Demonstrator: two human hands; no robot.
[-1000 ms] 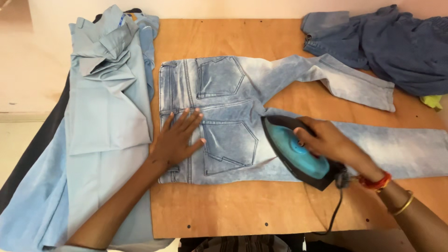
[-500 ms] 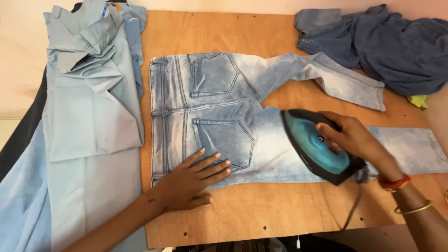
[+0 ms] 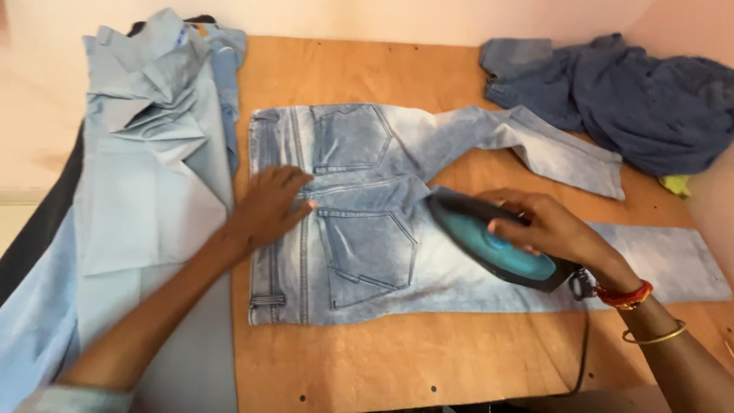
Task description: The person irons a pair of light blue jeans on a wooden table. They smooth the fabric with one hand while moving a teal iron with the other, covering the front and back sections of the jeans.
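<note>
Jeans, pale washed blue, lie flat and seat-up on a plywood board, waistband toward nine o'clock and legs running toward three. Both back pockets show, one above the other. The far leg bends off toward two o'clock; the near leg lies straight along the board to its right edge.

The left hand rests palm down on the waistband at the far pocket's near edge, fingers spread and flat, pressing the cloth and gripping nothing. The right hand is curled closed over the handle of an iron with a teal top and black base. The iron sits on the near leg just right of the seat, its nose pointing toward ten o'clock. A black cord drops from its heel toward six o'clock. Red and gold bangles circle the right wrist.

At nine o'clock, off the board's left edge, lies a stack of light blue clothes, its top piece creased into folds, with a small blue tag near the far end. At one o'clock a heap of darker denim is bunched in the corner, with a scrap of yellow-green cloth just beside its near edge.
</note>
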